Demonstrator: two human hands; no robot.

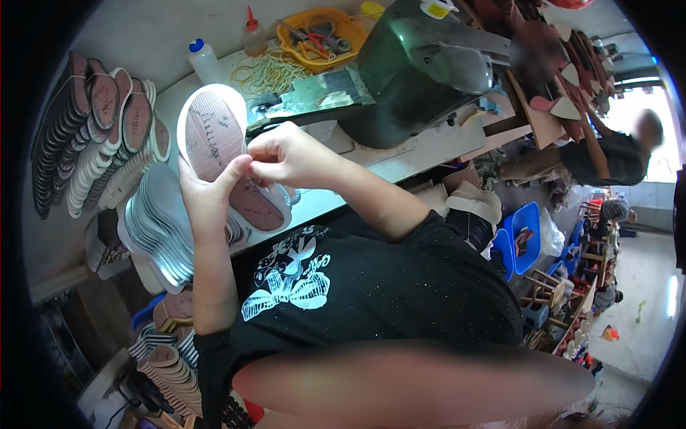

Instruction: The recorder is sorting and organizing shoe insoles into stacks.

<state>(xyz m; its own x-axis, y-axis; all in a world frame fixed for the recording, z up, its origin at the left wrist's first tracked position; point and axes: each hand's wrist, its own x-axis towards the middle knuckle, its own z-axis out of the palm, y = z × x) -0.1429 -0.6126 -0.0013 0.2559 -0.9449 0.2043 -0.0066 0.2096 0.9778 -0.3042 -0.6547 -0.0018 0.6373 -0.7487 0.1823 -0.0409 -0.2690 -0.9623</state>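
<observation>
My left hand (204, 199) grips a shoe sole (213, 132) with a brownish, marked face and a white rim, tilted up over the bench. Its thumb lies across the face near the narrow middle. My right hand (299, 157) is closed in a pinch at the sole's right edge, close to the left thumb. Whatever sits between those fingertips is too small to make out. Just below my hands lies another brownish sole (259, 207) with a pale rim. Beside my left wrist, a stack of pale grey soles (153, 225) leans on the bench.
Rows of soles (107, 136) stand at the far left. A dark machine (421, 64) is on the bench (379, 168), near an orange tool basket (350, 32), loose yellowish bands (268, 71) and a blue-capped bottle (205, 61). Blue bins (525, 239) and a person (607, 154) are at right.
</observation>
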